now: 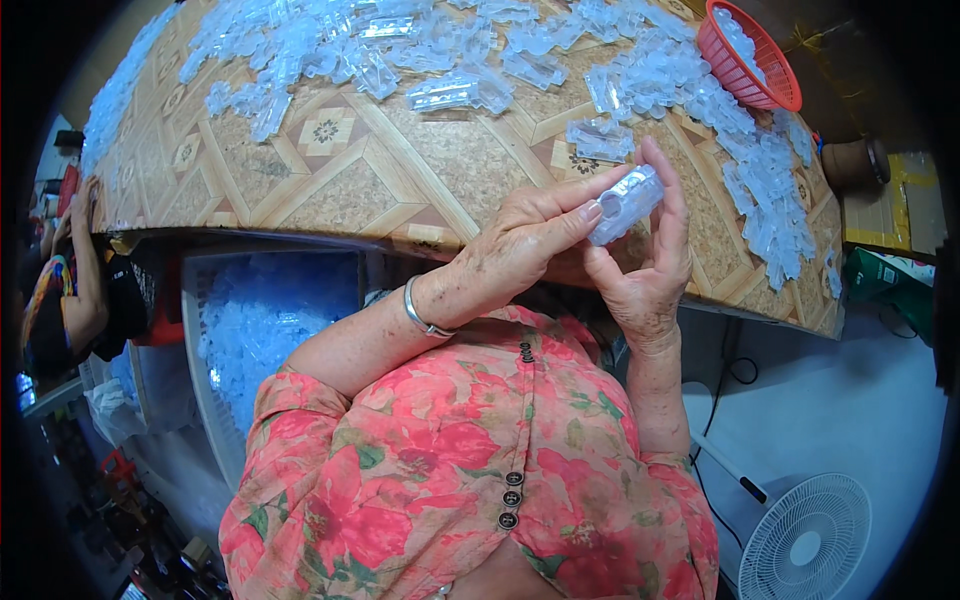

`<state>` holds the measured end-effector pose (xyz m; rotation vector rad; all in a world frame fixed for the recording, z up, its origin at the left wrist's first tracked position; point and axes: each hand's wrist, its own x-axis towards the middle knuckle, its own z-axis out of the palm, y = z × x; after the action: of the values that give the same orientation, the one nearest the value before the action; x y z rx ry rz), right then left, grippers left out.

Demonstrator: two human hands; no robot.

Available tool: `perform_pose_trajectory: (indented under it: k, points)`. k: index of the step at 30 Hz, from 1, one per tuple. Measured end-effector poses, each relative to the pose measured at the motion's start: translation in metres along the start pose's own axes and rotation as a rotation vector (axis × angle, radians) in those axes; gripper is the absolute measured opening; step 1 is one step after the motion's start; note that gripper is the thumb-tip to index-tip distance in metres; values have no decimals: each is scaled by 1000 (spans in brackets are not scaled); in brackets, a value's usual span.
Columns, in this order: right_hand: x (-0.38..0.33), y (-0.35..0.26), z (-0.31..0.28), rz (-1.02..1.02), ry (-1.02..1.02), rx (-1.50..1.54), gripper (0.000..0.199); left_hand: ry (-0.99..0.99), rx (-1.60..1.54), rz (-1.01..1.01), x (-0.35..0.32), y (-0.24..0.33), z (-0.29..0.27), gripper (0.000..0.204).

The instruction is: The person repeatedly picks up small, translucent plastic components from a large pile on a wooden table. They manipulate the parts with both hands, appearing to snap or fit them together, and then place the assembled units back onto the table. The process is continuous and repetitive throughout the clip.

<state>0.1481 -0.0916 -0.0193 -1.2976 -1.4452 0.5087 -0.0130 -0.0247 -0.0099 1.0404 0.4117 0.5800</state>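
- A co-worker's arm (90, 285) is at the far left, well apart from this work; elbows best kept on this side.
- The crate (193, 330), full of clear pieces, sits below the front edge of the bench (340, 185). Its nearness to the left forearm asks for a tucked elbow.
- The pile (330, 50) spreads along the back of the bench, with bare top in front of it. Working over that near strip would give a dropped item somewhere to land apart from the rest.
- The left hand (535, 225) is closed on the part (628, 205), its thumb flat on the near face beside a round opening. A steady, light pinch seems right, as thin clear plastic may flex or slip.
- The part is held up over the bench's front edge, tilted, between both hands. Whether it is one piece or several together I cannot tell. Turning it against the light should make its edges easier to read.
- The right hand (655, 265) is spread in a loose cup, thumb apart from the fingers; whether those fingers press the part's far side I cannot tell. Keeping them behind it would give good backing.
- The basket (752, 90), red and tilted, stands among pieces at the back right, out of the hands' way.
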Motion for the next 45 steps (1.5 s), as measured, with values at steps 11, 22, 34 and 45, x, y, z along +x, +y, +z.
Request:
perform_pose_trajectory:
  k: [11, 22, 34, 45]
  points:
    - [-2, 1, 3, 48, 29, 3, 90, 60, 641, 394, 6, -7, -1, 50]
    - [-4, -1, 3, 74, 36, 94, 84, 48, 129, 128, 2, -6, 7, 48]
    - [0, 3, 3, -11, 37, -33, 84, 66, 348, 297, 4, -14, 1, 48]
    - [-2, 4, 9, 34, 53, 72, 93, 95, 666, 454, 4, -16, -4, 53]
